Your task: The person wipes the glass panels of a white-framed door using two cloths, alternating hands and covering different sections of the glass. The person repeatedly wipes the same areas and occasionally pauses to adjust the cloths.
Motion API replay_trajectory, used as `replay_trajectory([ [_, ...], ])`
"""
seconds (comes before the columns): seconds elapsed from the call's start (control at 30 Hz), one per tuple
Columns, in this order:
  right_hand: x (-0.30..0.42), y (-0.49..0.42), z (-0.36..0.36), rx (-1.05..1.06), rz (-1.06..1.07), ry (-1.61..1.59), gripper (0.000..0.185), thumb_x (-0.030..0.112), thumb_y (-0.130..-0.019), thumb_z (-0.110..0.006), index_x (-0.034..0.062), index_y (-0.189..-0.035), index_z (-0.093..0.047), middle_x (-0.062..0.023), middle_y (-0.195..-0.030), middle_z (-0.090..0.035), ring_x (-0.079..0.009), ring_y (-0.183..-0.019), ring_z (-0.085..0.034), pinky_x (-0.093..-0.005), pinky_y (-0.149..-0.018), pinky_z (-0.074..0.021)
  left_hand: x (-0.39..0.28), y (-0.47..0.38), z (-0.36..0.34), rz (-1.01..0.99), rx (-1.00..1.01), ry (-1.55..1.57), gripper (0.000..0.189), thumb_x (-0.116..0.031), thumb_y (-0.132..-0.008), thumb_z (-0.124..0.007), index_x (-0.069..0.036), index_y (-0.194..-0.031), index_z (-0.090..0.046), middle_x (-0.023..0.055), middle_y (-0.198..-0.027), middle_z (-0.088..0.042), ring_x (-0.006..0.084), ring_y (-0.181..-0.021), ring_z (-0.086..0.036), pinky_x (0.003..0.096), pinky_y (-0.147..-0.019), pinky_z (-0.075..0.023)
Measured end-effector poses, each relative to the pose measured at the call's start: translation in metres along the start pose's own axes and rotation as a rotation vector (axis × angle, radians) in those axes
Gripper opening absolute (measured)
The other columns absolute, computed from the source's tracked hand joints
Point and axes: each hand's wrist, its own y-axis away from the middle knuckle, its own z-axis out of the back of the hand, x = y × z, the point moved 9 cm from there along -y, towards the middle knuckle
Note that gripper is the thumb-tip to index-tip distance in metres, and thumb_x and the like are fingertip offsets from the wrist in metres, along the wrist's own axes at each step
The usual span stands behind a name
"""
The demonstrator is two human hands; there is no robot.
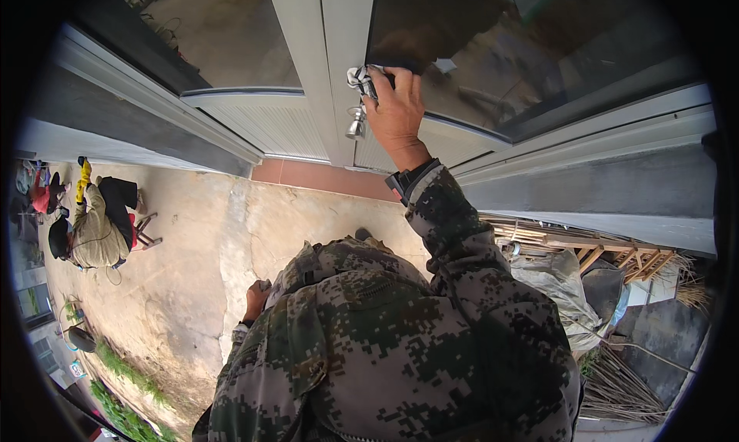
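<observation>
My right hand (397,110) is raised against the door, its fingers pressing a crumpled black-and-white cloth (361,79) to the frame beside the dark glass pane (519,55). Just below the cloth is a round metal door knob (356,124). The door's light metal frame (346,32) carries glass above and ribbed panels (271,122) beneath. Low at my left side, my left hand (256,299) is curled near the camouflage jacket (381,338); a small greyish bit shows at its fingers, too little to identify.
A person (101,228) in yellow gloves sits on a folding stool at the left, with another person partly visible behind. At the right lie a wooden ladder-like frame (606,246), plastic sheeting (554,292) and a bundle of sticks (623,384). A reddish tiled sill (323,178) runs below the door.
</observation>
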Motion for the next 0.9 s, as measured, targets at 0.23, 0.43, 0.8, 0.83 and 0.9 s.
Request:
replay_trajectory([
  [0.23,-0.006,0.018,-0.019,0.070,-0.023,-0.001,0.052,0.008,-0.068,-0.086,0.0155,-0.119,-0.076,-0.0052,-0.117,-0.061,-0.0314,-0.107,-0.061,-0.0432,-0.088,-0.0564,0.006,-0.001,-0.005,0.006,0.009,0.011,0.043,-0.040,-0.086,-0.081,-0.002,-0.101,-0.072,0.0244,-0.092,-0.074,0.0436,-0.090,-0.073,0.0492,-0.075,-0.0549],
  [0.43,-0.028,0.026,-0.028,0.179,-0.523,-0.551,0.030,0.009,-0.085,-0.081,0.0085,-0.115,-0.075,-0.0060,-0.109,-0.071,-0.0274,-0.102,-0.070,-0.0393,-0.088,-0.0583,-0.001,-0.001,0.001,-0.032,0.021,-0.021,0.043,-0.041,-0.086,-0.081,-0.002,-0.104,-0.073,0.0234,-0.092,-0.075,0.0407,-0.088,-0.074,0.0473,-0.076,-0.0552],
  [0.8,-0.085,-0.059,0.106,-0.134,-0.519,-1.820,0.063,0.032,-0.095,-0.074,-0.0008,-0.146,-0.059,-0.0193,-0.158,-0.054,-0.0355,-0.145,-0.052,-0.0516,-0.127,-0.0359,-0.005,-0.040,0.008,-0.149,0.031,-0.040,0.046,-0.044,-0.088,-0.083,-0.002,-0.103,-0.074,0.0219,-0.087,-0.075,0.0375,-0.080,-0.073,0.0473,-0.071,-0.0551],
  [0.83,-0.086,-0.053,0.109,-0.217,-0.602,-2.022,0.057,0.027,-0.095,-0.072,-0.0026,-0.142,-0.060,-0.0233,-0.141,-0.066,-0.0386,-0.139,-0.056,-0.0511,-0.126,-0.0376,-0.001,-0.043,0.007,-0.079,0.062,-0.076,0.046,-0.044,-0.088,-0.083,-0.002,-0.103,-0.075,0.0214,-0.087,-0.075,0.0369,-0.080,-0.073,0.0471,-0.071,-0.0551],
  [0.9,-0.081,-0.040,0.115,-0.135,-0.707,-2.203,0.027,0.022,-0.100,-0.061,0.0036,-0.117,-0.070,-0.0127,-0.117,-0.075,-0.0316,-0.108,-0.072,-0.0449,-0.084,-0.0610,-0.012,-0.048,0.011,-0.155,0.072,-0.034,0.043,-0.040,-0.087,-0.084,-0.002,-0.105,-0.075,0.0204,-0.089,-0.076,0.0346,-0.082,-0.074,0.0460,-0.073,-0.0553],
])
